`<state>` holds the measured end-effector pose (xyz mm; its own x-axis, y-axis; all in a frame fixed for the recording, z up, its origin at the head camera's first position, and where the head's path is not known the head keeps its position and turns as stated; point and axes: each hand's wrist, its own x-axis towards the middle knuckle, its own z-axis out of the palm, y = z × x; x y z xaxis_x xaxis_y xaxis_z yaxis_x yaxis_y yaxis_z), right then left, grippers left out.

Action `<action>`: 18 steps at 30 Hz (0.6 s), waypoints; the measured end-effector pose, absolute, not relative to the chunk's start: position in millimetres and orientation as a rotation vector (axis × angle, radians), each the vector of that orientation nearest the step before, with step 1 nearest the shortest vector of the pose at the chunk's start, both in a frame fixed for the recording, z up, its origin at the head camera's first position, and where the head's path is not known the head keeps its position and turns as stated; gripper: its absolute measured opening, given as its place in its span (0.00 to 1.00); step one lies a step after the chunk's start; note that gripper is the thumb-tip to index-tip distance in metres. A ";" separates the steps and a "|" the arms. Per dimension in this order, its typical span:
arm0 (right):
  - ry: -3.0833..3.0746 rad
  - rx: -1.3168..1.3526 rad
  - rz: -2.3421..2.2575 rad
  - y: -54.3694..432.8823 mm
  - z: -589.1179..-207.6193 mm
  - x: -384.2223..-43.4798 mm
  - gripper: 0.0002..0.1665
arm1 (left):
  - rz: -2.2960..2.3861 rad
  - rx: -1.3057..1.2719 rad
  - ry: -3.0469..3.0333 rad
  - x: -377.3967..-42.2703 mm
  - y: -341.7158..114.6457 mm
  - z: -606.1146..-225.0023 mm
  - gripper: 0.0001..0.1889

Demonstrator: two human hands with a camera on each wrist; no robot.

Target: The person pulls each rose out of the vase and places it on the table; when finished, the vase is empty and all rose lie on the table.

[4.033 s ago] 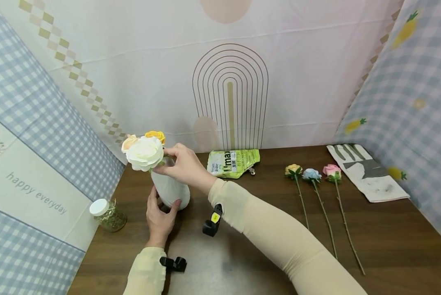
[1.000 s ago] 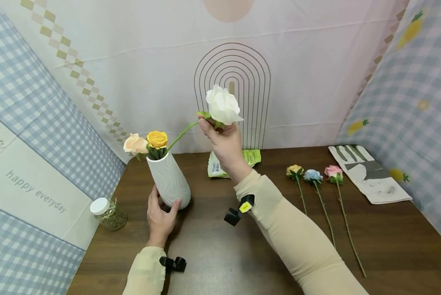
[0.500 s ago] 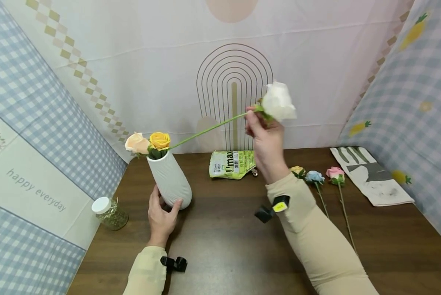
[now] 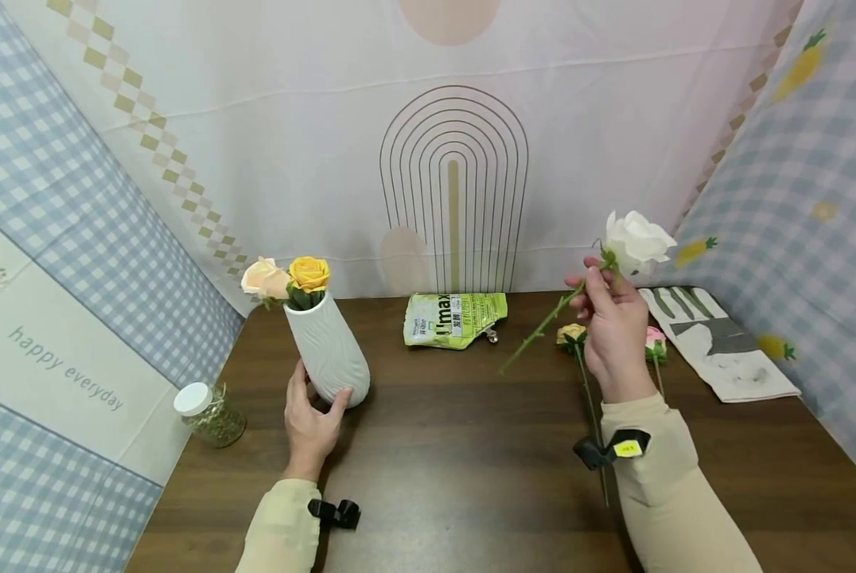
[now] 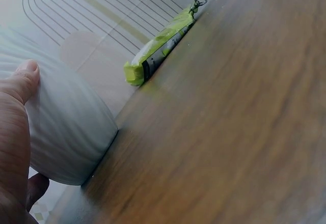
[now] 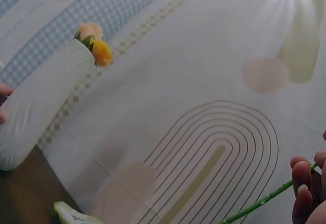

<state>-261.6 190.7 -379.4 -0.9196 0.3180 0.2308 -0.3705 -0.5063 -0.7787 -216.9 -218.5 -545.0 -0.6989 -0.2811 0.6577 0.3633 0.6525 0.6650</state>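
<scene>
A pale cloth printed with thin arches (image 4: 453, 191) hangs behind my dark wooden table (image 4: 457, 461), and here's my left hand (image 4: 312, 422), down low, thumb on one side and fingers on the other, gripping the white ribbed vase (image 4: 331, 354) near its base! The vase sits on the wood at the left, a peach rose (image 4: 266, 278) and a yellow rose (image 4: 309, 274) side by side at its mouth. And over on the right, look, my right hand (image 4: 617, 334) is up in the air, pinching the white rose (image 4: 637, 243) just under its bloom, the thorny stem slanting down to the left, well apart from the vase! Below that hand, a golden rose (image 4: 570, 334) and a pink rose (image 4: 655, 342) lie on the table. Between my hands, farther back, lies a green packet (image 4: 455, 320); left of the vase, a white-lidded jar (image 4: 213, 418).
</scene>
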 end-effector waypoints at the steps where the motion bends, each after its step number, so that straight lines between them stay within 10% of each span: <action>1: -1.282 0.059 2.421 191.9 -383.6 -260.5 0.18 | -1.064 -0.063 -2.094 -216.8 -218.7 -544.8 0.47; 18: -1.708 -0.113 2.231 191.2 -439.6 -253.5 0.12 | -1.064 -0.044 -2.095 -215.1 -218.7 -543.9 0.47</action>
